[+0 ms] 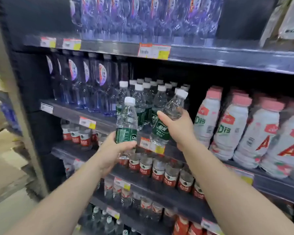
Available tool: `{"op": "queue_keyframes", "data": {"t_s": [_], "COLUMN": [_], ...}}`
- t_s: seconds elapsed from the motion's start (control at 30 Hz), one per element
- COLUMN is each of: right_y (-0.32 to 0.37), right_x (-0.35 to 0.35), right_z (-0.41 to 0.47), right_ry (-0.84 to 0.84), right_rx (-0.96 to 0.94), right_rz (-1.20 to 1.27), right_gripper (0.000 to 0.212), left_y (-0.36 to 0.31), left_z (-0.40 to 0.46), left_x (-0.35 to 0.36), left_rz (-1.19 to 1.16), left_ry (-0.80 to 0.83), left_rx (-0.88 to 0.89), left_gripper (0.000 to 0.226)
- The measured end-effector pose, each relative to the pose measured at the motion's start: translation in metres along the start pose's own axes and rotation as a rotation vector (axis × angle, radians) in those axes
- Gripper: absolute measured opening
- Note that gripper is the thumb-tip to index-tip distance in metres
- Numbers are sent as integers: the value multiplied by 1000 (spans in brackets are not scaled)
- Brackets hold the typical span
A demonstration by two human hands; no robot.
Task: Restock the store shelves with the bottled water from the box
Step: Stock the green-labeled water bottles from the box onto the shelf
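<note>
Already you had two green-labelled water bottles in the air in front of the shelf. The one in your right hand (178,131) was the tilted bottle (166,122): its long axis leaned with the white cap toward one o'clock and the base toward seven, and your fingers were wrapped round its label band. Its cap sat just at the right edge of the shelved green-label row (148,99), so that hand was the nearer one to the open slot, which I judge lay at about twelve o'clock from the cap, between the row and the pink-capped milk drinks (241,131) at three o'clock. Your left hand (115,150) gripped the upright bottle (126,122) low down, round its base and lower label, cap pointing straight at twelve; it stood just in front of the row's left column, with the tall blue-tinted bottles (85,85) at ten o'clock. The shelf edge (109,123) ran beneath both bottles. To seat the right bottle you would likely have needed to bring its axis upright first. No box was in view.
</note>
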State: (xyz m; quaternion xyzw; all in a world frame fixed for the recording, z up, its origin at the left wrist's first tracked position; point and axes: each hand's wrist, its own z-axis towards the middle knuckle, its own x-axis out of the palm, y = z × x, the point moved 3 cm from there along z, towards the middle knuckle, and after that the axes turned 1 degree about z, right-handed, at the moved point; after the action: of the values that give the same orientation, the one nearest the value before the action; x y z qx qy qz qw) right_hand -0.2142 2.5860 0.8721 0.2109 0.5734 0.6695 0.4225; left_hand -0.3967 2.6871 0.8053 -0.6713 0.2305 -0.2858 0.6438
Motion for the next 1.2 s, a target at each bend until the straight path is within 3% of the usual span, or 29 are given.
{"op": "queue_keyframes", "data": {"t_s": [0.13, 0.17, 0.27, 0.37, 0.5, 0.7, 0.87, 1.0, 1.13, 1.2], "right_y": [6, 6, 5, -2, -3, -6, -27, -39, -40, -39], "right_x": [31, 40, 60, 72, 73, 58, 51, 58, 60, 62], "right_z": [14, 17, 17, 16, 25, 26, 16, 17, 21, 21], "right_ry": [-195, -229, -310, -354, -300, -160, -74, -100, -87, -76], "right_rx": [-1, 2, 20, 24, 53, 107, 163, 151, 132, 134], "right_rz": [-130, -178, -322, -404, -471, -396, -539, -590, -623, -635], "right_gripper": [92, 95, 93, 91, 95, 96, 91, 76, 79, 78], "left_y": [-12, -12, -6, -1, 0, 2, 6, 8, 8, 6], "left_z": [34, 39, 52, 59, 62, 67, 68, 67, 65, 63], "left_x": [-35, -41, -57, -65, -69, -71, -76, -76, -69, -64], "left_rz": [50, 55, 20, 15, 15, -26, -18, -34, -28, -28], "left_ry": [81, 99, 124, 165, 172, 177, 179, 185, 191, 188], "left_rx": [-7, -6, 7, 18, 17, 0, 6, -13, -26, -29], "left_gripper": [116, 114, 80, 77, 79, 53, 77, 90, 66, 65]}}
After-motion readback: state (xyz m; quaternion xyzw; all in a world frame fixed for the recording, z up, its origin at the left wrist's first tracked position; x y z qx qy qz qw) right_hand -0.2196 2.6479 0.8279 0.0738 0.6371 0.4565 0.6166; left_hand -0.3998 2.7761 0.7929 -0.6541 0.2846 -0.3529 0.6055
